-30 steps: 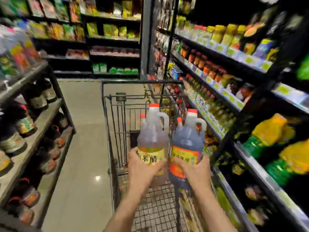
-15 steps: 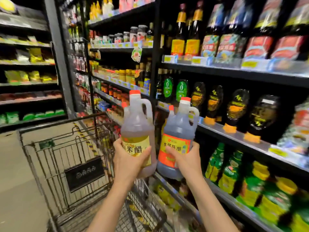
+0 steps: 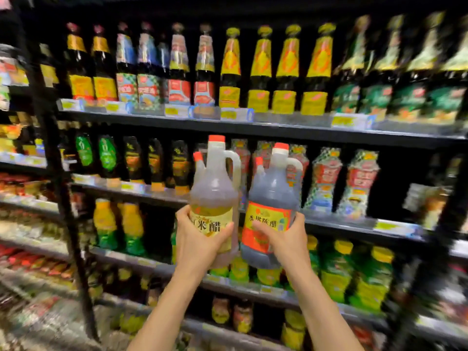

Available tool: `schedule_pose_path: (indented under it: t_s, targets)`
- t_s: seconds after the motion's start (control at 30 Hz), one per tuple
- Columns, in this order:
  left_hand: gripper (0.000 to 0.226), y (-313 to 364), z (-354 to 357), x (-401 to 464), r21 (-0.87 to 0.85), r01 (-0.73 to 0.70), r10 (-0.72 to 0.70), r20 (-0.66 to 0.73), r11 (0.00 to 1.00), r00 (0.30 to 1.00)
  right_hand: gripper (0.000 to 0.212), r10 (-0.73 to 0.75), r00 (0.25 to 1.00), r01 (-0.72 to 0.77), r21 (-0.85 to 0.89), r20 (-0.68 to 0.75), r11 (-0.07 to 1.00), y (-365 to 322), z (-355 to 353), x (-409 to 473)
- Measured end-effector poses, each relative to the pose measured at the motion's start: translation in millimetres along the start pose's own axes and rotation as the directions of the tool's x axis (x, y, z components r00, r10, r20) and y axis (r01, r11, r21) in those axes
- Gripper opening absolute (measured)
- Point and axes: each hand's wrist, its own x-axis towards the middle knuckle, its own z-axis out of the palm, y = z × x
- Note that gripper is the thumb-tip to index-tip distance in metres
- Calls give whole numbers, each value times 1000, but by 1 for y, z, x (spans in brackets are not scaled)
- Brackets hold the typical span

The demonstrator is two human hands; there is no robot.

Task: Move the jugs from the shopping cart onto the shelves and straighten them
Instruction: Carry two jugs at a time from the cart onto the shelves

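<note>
I hold two jugs upright in front of the shelves. My left hand [image 3: 200, 239] grips the pale jug [image 3: 215, 196], which has a yellow label, a red cap and a clear handle. My right hand [image 3: 283, 239] grips the dark jug [image 3: 272, 191], which has an orange-red label and a red cap. The jugs are side by side, nearly touching, at the height of the middle shelf [image 3: 354, 225]. The shopping cart is out of view.
Dark bottles [image 3: 260, 72] line the top shelf [image 3: 253, 129]. Squat dark bottles [image 3: 131, 158] and patterned bottles [image 3: 359, 181] stand on the middle shelf. Green and yellow bottles [image 3: 336, 269] fill the shelf below. A black upright post [image 3: 63, 198] stands at left.
I have turned right from the cart to face the shelves, carrying both jugs. The cart has left the view. The jugs have risen to middle-shelf height.
</note>
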Motion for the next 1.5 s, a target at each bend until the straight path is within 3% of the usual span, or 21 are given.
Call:
schedule_pose_path:
  t_s: [0.37, 0.47, 0.77, 0.93, 1.03, 1.2, 1.33, 1.5]
  targets:
    - [79, 117, 229, -145, -219, 29, 52, 356, 975, 933, 59, 41, 949, -75, -98, -312, 992, 28, -299, -1]
    - [77, 147, 286, -182, -255, 28, 93, 449, 966, 889, 66, 42, 907, -112, -144, -419, 983, 34, -370, -5]
    - [77, 215, 440, -274, -312, 70, 177, 693, 948, 699, 59, 58, 747, -205, -147, -662, 968, 63, -543, -8]
    - [74, 241, 529, -307, -345, 91, 206, 731, 934, 651, 65, 19, 686, -223, -185, -727, 957, 84, -623, 17]
    - [81, 253, 584, -320, -332, 104, 196, 750, 937, 632, 81, 30, 644, -286, -204, -765, 936, 96, -664, 44]
    - [88, 273, 663, -335, -324, 109, 179, 738, 940, 651, 92, 44, 608, -343, -213, -793, 915, 113, -727, 88]
    - [89, 285, 715, -344, -295, 103, 150, 719, 950, 679, 95, 52, 644, -368, -250, -763, 896, 129, -772, 121]
    - [90, 301, 772, -354, -278, 70, 135, 652, 958, 746, 83, 46, 718, -322, -272, -694, 907, 142, -821, 163]
